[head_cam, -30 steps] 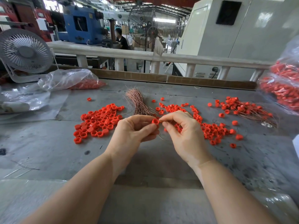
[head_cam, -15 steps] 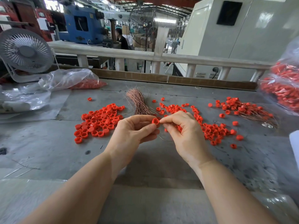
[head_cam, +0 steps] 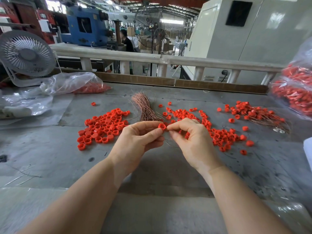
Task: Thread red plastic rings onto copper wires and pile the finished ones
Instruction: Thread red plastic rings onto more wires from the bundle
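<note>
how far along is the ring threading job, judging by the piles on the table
Done: a pile of finished rings on wires lies far right. In hand: the left hand pinches one ring while the right hand pinches at it, a thin wire trailing below. Left: many loose rings to the left, more to the right, and a wire bundle. Seemingly much remains.
</note>
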Demonstrator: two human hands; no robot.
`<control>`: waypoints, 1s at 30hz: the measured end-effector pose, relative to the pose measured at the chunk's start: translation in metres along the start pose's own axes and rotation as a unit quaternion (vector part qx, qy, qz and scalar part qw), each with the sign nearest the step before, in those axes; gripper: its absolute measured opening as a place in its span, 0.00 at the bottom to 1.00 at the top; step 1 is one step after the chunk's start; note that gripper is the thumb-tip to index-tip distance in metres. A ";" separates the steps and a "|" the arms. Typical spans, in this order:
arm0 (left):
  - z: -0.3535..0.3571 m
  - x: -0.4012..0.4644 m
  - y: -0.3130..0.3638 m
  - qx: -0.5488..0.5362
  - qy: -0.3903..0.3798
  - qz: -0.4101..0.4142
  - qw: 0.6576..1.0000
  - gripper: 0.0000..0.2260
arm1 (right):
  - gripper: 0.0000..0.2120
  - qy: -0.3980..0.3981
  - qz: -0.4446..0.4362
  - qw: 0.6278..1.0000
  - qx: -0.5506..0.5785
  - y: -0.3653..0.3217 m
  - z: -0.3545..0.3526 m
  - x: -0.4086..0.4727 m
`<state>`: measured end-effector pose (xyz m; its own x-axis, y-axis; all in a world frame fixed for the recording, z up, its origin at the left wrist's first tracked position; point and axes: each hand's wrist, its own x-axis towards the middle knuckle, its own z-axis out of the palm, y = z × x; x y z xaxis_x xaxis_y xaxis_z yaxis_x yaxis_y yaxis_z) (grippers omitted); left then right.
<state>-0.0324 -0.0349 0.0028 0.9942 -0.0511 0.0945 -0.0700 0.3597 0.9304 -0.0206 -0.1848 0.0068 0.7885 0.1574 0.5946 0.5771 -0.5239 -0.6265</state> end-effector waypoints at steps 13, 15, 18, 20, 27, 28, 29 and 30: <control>0.000 0.000 0.004 -0.043 -0.025 -0.054 0.997 0.11 | 0.07 0.019 -0.002 1.000 -0.001 0.001 0.002 0.000; 0.000 0.000 0.004 -0.048 -0.026 -0.055 0.997 0.12 | 0.07 0.018 -0.007 1.000 -0.003 0.001 0.002 0.000; -0.001 0.000 0.005 -0.060 -0.023 -0.055 0.996 0.11 | 0.06 0.022 -0.013 1.000 0.001 0.001 0.002 0.000; -0.001 0.001 0.004 -0.072 -0.020 -0.057 0.996 0.10 | 0.07 0.026 -0.015 1.000 0.003 0.001 0.002 0.000; -0.001 -0.001 0.004 -0.063 -0.023 -0.053 0.996 0.10 | 0.06 0.029 -0.023 0.999 0.007 0.002 0.002 -0.001; -0.001 -0.001 0.004 -0.060 -0.023 -0.052 0.997 0.10 | 0.06 0.028 -0.022 0.999 0.008 0.002 0.002 -0.001; -0.001 -0.001 0.004 -0.057 -0.024 -0.050 0.997 0.10 | 0.06 0.028 -0.022 0.999 0.009 0.002 0.002 -0.001; -0.001 -0.001 0.004 -0.053 -0.025 -0.049 0.997 0.10 | 0.06 0.027 -0.024 0.999 0.009 0.002 0.002 -0.001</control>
<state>-0.0335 -0.0326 0.0062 0.9905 -0.1353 0.0256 0.0380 0.4477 0.8934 -0.0195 -0.1842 0.0043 0.7478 0.1368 0.6497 0.6177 -0.5023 -0.6052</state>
